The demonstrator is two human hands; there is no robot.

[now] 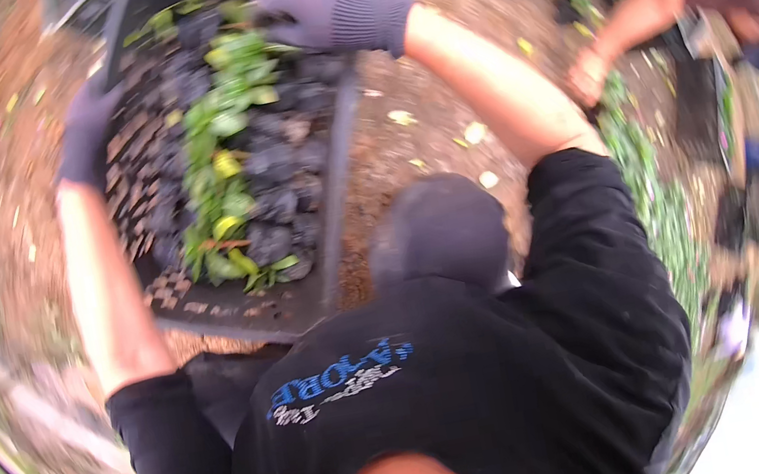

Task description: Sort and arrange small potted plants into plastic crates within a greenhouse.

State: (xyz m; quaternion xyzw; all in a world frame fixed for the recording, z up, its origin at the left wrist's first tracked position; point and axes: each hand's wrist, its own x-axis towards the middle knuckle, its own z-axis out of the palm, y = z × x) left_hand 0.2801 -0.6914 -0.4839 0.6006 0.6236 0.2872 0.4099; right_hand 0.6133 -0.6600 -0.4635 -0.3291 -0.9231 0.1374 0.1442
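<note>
Before me is a black plastic crate (340, 194) with a lattice bottom, tilted in the view. A row of green leafy seedlings (212, 152) runs through it, with dark bagged or plugged root clumps (273, 240) alongside. My left hand (90, 128), in a dark purple-grey knit glove, is closed at the crate's left rim. My right hand (306, 15), gloved alike, reaches over the far end of the row by the seedling tops. Motion blurs its fingers, so what they grasp is unclear.
Bare soil with scattered leaves (402, 117) surrounds the crate. Another container (79, 4) touches the far left corner. On the right, another person's arm (642, 19) reaches toward the ground near green plants (653, 189) and dark trays (695, 105). My knee (451, 232) is beside the crate.
</note>
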